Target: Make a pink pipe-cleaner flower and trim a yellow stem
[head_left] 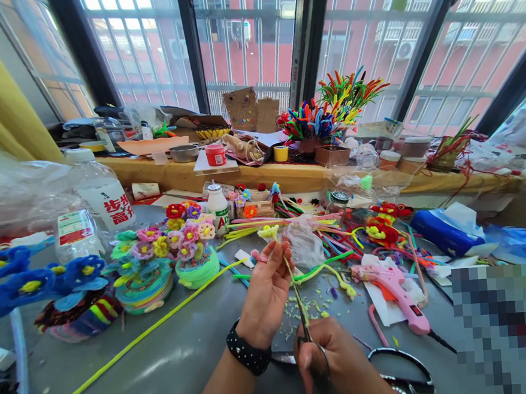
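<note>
You can read two labels here. On the large clear bottle with the white cap [103, 193], at your left, bold red Chinese characters show 步步 on the upper line and 高 beneath; the character after 高 is harder to make out. On the small white bottle [217, 206], further right, you get the letters "AD" low on its front; the finer green print above them is too small. You will also spot print on the clear container's label [75, 227], the red tub [215, 155], the jar's dark lid [339, 197] and the window frame [297, 56], all illegible from here.
</note>
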Tool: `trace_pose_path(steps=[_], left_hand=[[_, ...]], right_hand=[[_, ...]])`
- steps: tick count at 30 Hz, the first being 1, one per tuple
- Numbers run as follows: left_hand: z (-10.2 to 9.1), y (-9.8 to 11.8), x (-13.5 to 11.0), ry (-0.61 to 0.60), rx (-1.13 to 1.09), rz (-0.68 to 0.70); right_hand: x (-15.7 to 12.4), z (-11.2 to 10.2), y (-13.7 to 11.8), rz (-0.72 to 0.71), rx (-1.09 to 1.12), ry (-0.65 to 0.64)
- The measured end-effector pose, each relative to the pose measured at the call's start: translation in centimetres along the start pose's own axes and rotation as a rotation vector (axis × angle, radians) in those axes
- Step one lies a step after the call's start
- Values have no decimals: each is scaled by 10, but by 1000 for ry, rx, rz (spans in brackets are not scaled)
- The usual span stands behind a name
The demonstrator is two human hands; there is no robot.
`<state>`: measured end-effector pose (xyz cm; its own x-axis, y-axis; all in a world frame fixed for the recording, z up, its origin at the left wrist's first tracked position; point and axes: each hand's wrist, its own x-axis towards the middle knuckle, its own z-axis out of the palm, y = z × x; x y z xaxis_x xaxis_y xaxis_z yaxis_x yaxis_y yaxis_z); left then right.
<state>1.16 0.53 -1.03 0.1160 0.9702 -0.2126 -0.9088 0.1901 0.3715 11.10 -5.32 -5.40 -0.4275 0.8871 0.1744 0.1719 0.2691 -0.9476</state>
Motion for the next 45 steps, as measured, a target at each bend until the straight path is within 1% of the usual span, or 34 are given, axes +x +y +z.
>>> trace_pose_path(steps=[6,10,15,17,20,23,26,33,41,45], left_hand=[[2,4,1,30,-29,-4],[2,6,0,48,-32,4],[5,7,-2,63,-38,-12],[5,7,-2,57,-34,-20],[5,6,-3,36,-12,-24],[3,2,-4,1,23,-32],[1,-2,-5,-23,70,-54],[0,-7,-5,-37,138,-66],[0,-7,-4,-45,143,-44],[1,-7,-4,-43,123,-27]], right_hand=[[2,0,1,-1,-32,23],[2,-4,0,-32,32,-41],[0,-14,1,-75,74,-47],[-1,-18,-1,-64,68,-43],[-3,-19,-8,-61,14,-80],[-1,-16,-14,-102,-17,-124],[1,-11,-17,-125,28,-145],[1,-8,-17,-119,96,-145],[0,-7,-4,-81,43,-82],[0,-7,0,-62,39,-77]])
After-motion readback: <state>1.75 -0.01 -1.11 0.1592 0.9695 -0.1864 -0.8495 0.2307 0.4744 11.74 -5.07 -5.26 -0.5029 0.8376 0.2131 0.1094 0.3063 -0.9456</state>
